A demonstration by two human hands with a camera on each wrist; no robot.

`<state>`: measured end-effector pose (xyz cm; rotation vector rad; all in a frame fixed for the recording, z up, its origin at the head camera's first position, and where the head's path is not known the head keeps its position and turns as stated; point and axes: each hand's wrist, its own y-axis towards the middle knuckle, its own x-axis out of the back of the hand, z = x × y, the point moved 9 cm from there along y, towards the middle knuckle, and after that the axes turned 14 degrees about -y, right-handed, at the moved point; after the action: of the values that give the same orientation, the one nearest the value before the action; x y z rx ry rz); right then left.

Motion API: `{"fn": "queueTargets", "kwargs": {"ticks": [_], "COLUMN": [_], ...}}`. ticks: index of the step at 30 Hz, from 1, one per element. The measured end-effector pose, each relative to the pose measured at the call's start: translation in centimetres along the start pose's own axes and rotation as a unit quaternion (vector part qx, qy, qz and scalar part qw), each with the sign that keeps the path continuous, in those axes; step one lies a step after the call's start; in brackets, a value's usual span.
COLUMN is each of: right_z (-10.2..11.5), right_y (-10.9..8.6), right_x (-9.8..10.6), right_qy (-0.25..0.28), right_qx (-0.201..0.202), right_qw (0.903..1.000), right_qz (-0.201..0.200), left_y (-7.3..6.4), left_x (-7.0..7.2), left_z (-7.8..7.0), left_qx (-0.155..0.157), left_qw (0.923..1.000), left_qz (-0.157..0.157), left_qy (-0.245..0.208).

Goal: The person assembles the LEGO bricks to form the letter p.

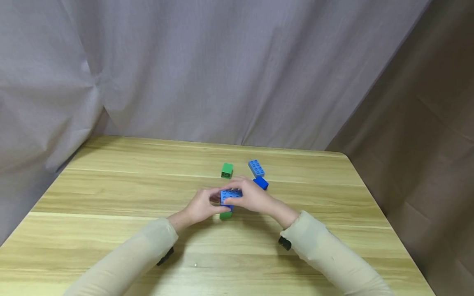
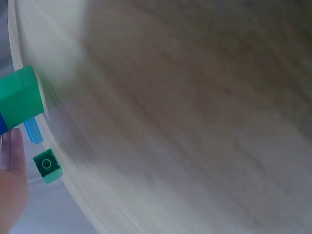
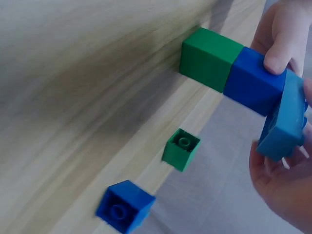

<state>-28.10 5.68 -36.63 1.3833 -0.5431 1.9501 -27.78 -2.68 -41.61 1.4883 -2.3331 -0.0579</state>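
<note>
A green block point(image 3: 209, 58) stands upright on the table with a dark blue block point(image 3: 256, 80) on top of it. My left hand point(image 1: 201, 204) pinches the dark blue block, its thumb against one side. In my right hand point(image 1: 255, 197) is a light blue studded brick point(image 3: 287, 117), gripped between thumb and fingers. That brick sits tilted at the top of the dark blue block, with its studs facing up in the head view. Only the green block and an edge of the dark blue one show in the left wrist view.
Farther back on the wooden table point(image 1: 122, 181) lie a small green block point(image 1: 227, 170), another light blue studded brick point(image 1: 256, 168) and a second dark blue block point(image 1: 261, 183). The small green and dark blue blocks lie on their sides, hollow ends showing. A grey curtain point(image 1: 177, 74) hangs behind.
</note>
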Motion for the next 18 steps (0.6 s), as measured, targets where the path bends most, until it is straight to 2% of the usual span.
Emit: {"fn": "queueTargets", "kwargs": {"ticks": [4, 9, 13, 18], "right_z": [-0.9, -2.0, -2.0, -1.9], "right_y": [-0.6, -1.5, -1.6, -1.6], "right_x": [-0.2, 0.0, 0.3, 0.3], "right_qy": [0.008, 0.000, -0.007, -0.012], "right_qx": [0.008, -0.008, -0.010, -0.020], "right_qw": [0.9999, 0.9999, 0.9995, 0.9993], "right_qz": [0.001, -0.013, -0.028, -0.028], "left_y": [0.0, 0.0, 0.0, -0.1], "left_x": [-0.1, -0.1, -0.2, -0.3], "left_z": [0.1, 0.5, 0.6, 0.7], "left_qx": [0.012, 0.035, 0.044, 0.055], "left_qw": [0.9999, 0.9992, 0.9988, 0.9983], "left_qz": [0.003, 0.003, 0.003, -0.001], "left_qy": [-0.005, -0.017, -0.021, -0.021]}}
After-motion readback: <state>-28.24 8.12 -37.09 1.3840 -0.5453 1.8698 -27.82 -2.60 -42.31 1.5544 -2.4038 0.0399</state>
